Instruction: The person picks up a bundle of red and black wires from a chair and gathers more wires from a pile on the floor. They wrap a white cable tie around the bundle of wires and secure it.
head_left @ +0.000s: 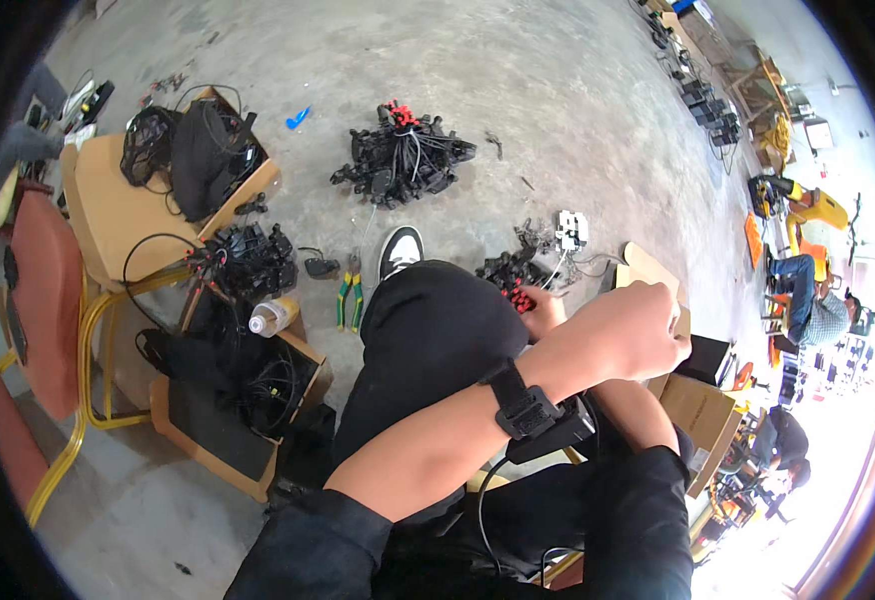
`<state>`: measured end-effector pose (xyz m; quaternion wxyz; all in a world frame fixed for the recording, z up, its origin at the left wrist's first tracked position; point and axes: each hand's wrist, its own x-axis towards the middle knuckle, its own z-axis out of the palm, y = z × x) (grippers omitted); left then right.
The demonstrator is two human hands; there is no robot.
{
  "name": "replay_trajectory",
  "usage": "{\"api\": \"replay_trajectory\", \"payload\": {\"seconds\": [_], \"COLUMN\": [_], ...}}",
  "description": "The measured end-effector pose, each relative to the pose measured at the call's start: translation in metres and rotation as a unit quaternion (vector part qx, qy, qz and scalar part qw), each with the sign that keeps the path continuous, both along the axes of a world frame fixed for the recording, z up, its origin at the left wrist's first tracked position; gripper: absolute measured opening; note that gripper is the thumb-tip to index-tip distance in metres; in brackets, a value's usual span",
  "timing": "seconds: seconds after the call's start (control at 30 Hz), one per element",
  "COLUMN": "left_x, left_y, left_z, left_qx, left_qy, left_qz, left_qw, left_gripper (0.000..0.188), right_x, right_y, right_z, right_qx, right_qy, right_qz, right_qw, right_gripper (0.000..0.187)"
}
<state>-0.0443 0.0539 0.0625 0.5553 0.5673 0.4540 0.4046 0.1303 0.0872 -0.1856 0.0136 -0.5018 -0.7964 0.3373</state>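
My left arm crosses in front of my right one. My left hand (630, 338) is closed in a fist beyond a black wrist strap (524, 400); what it holds, if anything, is hidden. Behind it my right hand (545, 314) closes around a cluster of small red and black connectors (520, 298), partly hidden by my knee. Just beyond lies a heap of black cable parts (513, 264), with a white plug block (572, 231) beside it. A black box-shaped device (558, 432) with a cable sits under my left wrist.
Ahead on the concrete lies a bigger black cable heap (408, 160) with red ends. Left are cartons of black gear (108, 215), a bottle (275, 317), green-handled pliers (350, 300) and a red chair (46, 300). A carton (700, 425) stands right; a person (808, 300) sits farther off.
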Motion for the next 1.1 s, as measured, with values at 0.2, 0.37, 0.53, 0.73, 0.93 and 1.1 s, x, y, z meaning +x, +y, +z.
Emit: {"api": "replay_trajectory", "payload": {"seconds": [0.2, 0.37, 0.53, 0.73, 0.93, 1.1], "left_x": [0.006, -0.001, -0.094, -0.236, -0.283, -0.276], "left_y": [0.007, -0.001, 0.021, 0.113, 0.173, 0.182], "left_z": [-0.002, 0.005, -0.002, -0.169, -0.27, -0.304], "left_qx": [-0.052, -0.003, -0.039, -0.098, -0.134, -0.301], "left_qy": [0.04, 0.086, -0.087, 0.36, 0.48, 0.388], "left_qz": [-0.033, 0.006, -0.073, 0.196, 0.201, 0.136], "left_qw": [0.997, 0.996, 0.993, 0.907, 0.843, 0.86], "left_gripper": [0.028, 0.027, 0.024, 0.059, 0.103, 0.082], "right_x": [0.031, 0.032, 0.017, 0.013, 0.01, 0.016], "right_y": [-0.032, -0.045, -0.049, -0.035, -0.028, -0.034], "right_z": [-0.013, -0.023, -0.02, -0.018, 0.001, -0.032], "right_qx": [-0.051, -0.075, -0.087, -0.04, -0.156, -0.161], "right_qy": [0.002, 0.021, 0.047, 0.062, 0.041, 0.088], "right_qz": [0.015, 0.038, 0.096, 0.266, 0.147, 0.134], "right_qw": [0.999, 0.996, 0.99, 0.961, 0.976, 0.974], "right_gripper": [0.037, 0.037, 0.036, 0.032, 0.028, 0.027]}}
